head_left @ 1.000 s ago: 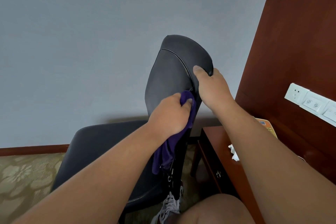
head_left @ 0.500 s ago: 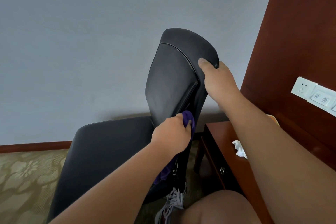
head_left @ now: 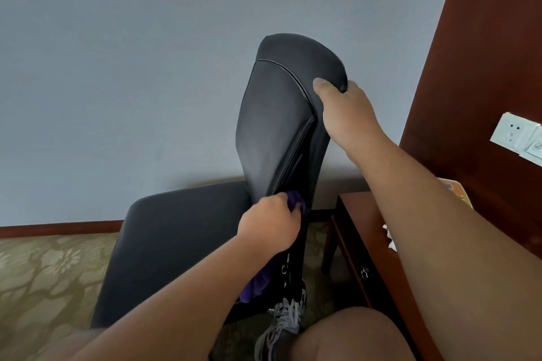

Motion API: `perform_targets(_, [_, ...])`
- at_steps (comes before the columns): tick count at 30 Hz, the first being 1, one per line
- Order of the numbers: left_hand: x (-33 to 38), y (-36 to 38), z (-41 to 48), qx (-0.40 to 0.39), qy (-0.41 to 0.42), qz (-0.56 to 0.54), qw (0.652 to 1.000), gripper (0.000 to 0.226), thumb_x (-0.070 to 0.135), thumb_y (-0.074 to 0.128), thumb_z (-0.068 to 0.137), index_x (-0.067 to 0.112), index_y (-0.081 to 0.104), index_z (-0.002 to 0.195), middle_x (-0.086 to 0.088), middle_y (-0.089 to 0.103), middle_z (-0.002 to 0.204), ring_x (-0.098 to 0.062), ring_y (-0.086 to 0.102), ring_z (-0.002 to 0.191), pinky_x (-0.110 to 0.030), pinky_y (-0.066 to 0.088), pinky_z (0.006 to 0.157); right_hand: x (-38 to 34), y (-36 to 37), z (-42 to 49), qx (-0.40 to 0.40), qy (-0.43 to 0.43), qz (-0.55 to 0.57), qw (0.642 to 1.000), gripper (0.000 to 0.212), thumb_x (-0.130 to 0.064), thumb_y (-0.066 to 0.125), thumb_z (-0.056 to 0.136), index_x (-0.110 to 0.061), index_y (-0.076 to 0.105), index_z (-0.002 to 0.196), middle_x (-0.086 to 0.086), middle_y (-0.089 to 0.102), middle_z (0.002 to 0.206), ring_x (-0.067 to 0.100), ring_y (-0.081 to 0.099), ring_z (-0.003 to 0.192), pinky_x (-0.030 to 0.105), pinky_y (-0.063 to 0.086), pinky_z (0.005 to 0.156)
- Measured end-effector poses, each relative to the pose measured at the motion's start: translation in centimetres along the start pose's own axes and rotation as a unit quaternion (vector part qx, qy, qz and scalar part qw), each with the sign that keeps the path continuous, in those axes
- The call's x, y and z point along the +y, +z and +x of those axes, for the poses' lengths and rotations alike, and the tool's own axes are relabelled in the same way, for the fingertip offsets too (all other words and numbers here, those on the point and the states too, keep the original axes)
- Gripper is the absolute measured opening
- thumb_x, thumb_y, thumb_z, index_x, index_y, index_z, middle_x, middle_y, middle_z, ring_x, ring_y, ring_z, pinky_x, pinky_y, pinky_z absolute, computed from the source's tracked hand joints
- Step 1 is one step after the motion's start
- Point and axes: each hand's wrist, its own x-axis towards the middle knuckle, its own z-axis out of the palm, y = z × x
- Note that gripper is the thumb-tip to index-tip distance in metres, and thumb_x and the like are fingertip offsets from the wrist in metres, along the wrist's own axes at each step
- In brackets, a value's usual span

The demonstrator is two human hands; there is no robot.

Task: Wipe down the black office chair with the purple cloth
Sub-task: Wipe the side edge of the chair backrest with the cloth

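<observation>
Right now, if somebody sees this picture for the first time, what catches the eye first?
The black office chair stands mid-frame before the grey wall, the right hand gripping its backrest top. Lower, the left hand holds the purple cloth against the backrest's bottom edge.

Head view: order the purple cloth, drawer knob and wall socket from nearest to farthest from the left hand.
1. purple cloth, gripped by the left hand.
2. drawer knob, lower right.
3. wall socket, far right wall.
</observation>
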Motion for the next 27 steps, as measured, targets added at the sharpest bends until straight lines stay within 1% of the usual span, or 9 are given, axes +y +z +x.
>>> perform_targets(2, [0.7,-0.8,0.8,0.04,0.007,-0.032,0.999,0.03,0.043,0.045,0.102,0.019,0.053,0.085,-0.001,0.062,0.085,-0.027,0.063,0.082,-0.037,0.052,0.075,0.2,0.0,0.5,-0.001,-0.006,0.003,1.0,0.034,-0.051,0.051,0.096,-0.022,0.056,0.114,-0.008,0.061,0.105,0.006,0.057,0.091,0.026,0.041,0.068])
perform_targets(4, [1.6,-1.6,1.7,0.068,0.014,-0.066,0.995,0.034,0.046,0.045,0.101,0.021,0.051,0.079,-0.003,0.064,0.08,-0.028,0.065,0.076,-0.04,0.055,0.073,0.4,-0.2,0.9,-0.006,-0.008,0.007,1.0,0.036,-0.05,0.051,0.096,-0.021,0.057,0.116,-0.006,0.062,0.107,0.006,0.058,0.09,0.026,0.042,0.069])
perform_targets(7, [2.4,-1.5,2.3,0.089,0.021,-0.085,0.992,0.034,0.047,0.044,0.101,0.018,0.055,0.085,-0.003,0.065,0.077,-0.027,0.065,0.072,-0.041,0.056,0.072,0.8,-0.5,1.6,-0.018,-0.006,0.007,1.0,0.036,-0.05,0.051,0.096,-0.023,0.056,0.119,-0.007,0.062,0.109,0.006,0.058,0.092,0.028,0.045,0.073])
perform_targets(11, [2.0,1.1,1.6,0.068,-0.009,-0.021,0.997,0.032,0.046,0.043,0.103,0.017,0.054,0.096,0.0,0.062,0.083,-0.025,0.065,0.08,-0.04,0.057,0.076,1.2,-1.0,2.3,-0.031,0.006,-0.001,0.999,0.038,-0.051,0.052,0.095,-0.025,0.056,0.122,-0.007,0.063,0.113,0.012,0.06,0.099,0.033,0.048,0.085])
perform_targets(16, [1.1,3.2,2.0,0.039,-0.036,-0.028,0.998,0.031,0.045,0.042,0.103,0.018,0.058,0.102,0.002,0.063,0.084,-0.023,0.066,0.078,-0.04,0.058,0.075,1.2,-1.3,2.8,-0.035,0.01,-0.006,0.999,0.036,-0.05,0.052,0.095,-0.024,0.059,0.12,-0.007,0.061,0.096,0.012,0.054,0.077,0.028,0.038,0.061])
perform_targets(20, [0.1,4.0,2.0,0.01,-0.039,-0.028,0.999,0.031,0.042,0.041,0.103,0.02,0.06,0.112,0.0,0.067,0.092,-0.026,0.067,0.083,-0.038,0.058,0.077,1.0,-1.2,2.7,-0.031,0.011,-0.002,0.999,0.031,-0.049,0.052,0.096,-0.025,0.06,0.114,-0.008,0.059,0.088,0.01,0.051,0.07,0.026,0.036,0.059])
perform_targets(22, [-0.2,3.8,2.3,0.002,-0.037,-0.035,0.999,0.029,0.041,0.041,0.103,0.021,0.06,0.111,0.004,0.063,0.087,-0.024,0.065,0.082,-0.035,0.056,0.075,0.8,-1.0,2.6,-0.026,0.012,0.001,1.0,0.032,-0.05,0.053,0.095,-0.024,0.062,0.112,-0.009,0.056,0.083,0.01,0.049,0.067,0.025,0.034,0.057])
perform_targets(25, [-0.6,3.5,2.7,-0.014,-0.032,-0.07,0.997,0.027,0.041,0.044,0.103,0.019,0.059,0.104,0.004,0.062,0.082,-0.021,0.065,0.078,-0.037,0.057,0.072,0.9,-0.4,2.1,-0.004,0.009,-0.005,1.0,0.039,-0.059,0.05,0.095,-0.025,0.059,0.111,-0.012,0.058,0.089,0.009,0.055,0.078,0.026,0.039,0.066])
perform_targets(27, [-1.1,3.6,2.6,-0.017,-0.028,-0.119,0.992,0.029,0.041,0.046,0.103,0.016,0.058,0.094,0.0,0.066,0.08,-0.021,0.067,0.072,-0.04,0.059,0.07,1.8,0.0,0.9,0.035,-0.033,-0.042,0.998,0.048,-0.064,0.047,0.095,-0.026,0.053,0.123,-0.013,0.06,0.1,0.006,0.058,0.093,0.025,0.044,0.079])
